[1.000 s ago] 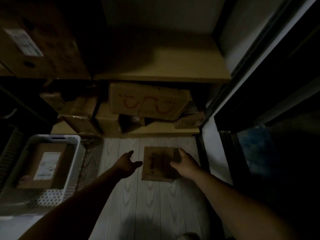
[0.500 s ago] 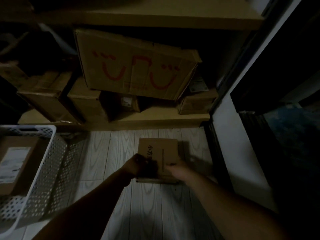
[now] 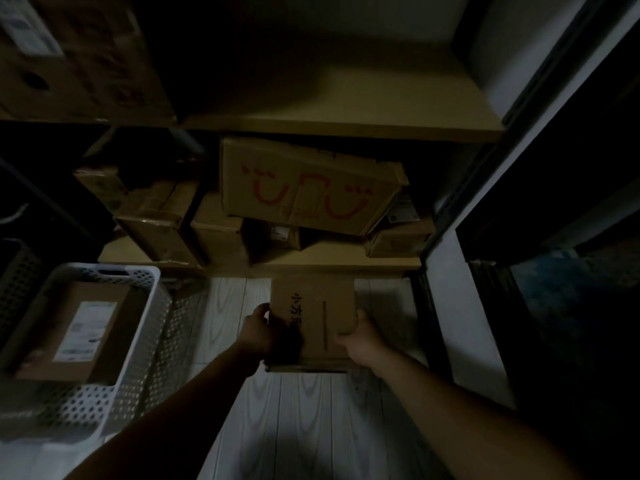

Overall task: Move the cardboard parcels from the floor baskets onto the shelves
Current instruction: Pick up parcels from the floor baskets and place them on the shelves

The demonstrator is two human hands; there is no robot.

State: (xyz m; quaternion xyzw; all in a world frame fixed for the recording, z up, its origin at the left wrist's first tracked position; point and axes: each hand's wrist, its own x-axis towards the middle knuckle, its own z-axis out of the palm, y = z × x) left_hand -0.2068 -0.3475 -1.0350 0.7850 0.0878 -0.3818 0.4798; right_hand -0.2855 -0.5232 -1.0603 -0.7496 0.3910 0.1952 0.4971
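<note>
While I hold the parcel (image 3: 313, 320) between both hands, it hangs above the pale plank floor (image 3: 304, 410), its far edge just before the lower shelf (image 3: 346, 263). My left hand (image 3: 258, 336) grips its left side and my right hand (image 3: 362, 339) its right, fingers (image 3: 348, 339) curled over the edges. How far they wrap beneath I cannot tell in this dim light.

It is a small, flat, rectangular box of matt brown cardboard, with dark printed characters and a line down its top. I judge it light, fairly stiff and not slippery. The sides near the close corners seem the soundest hold, since the middle panel may give.

Creased boxes crowd the lower shelf, one marked in red (image 3: 304, 185). The upper shelf (image 3: 346, 124) shows bare board. Another labelled parcel (image 3: 74, 330) lies in the white perforated basket (image 3: 145, 306) on my left.
</note>
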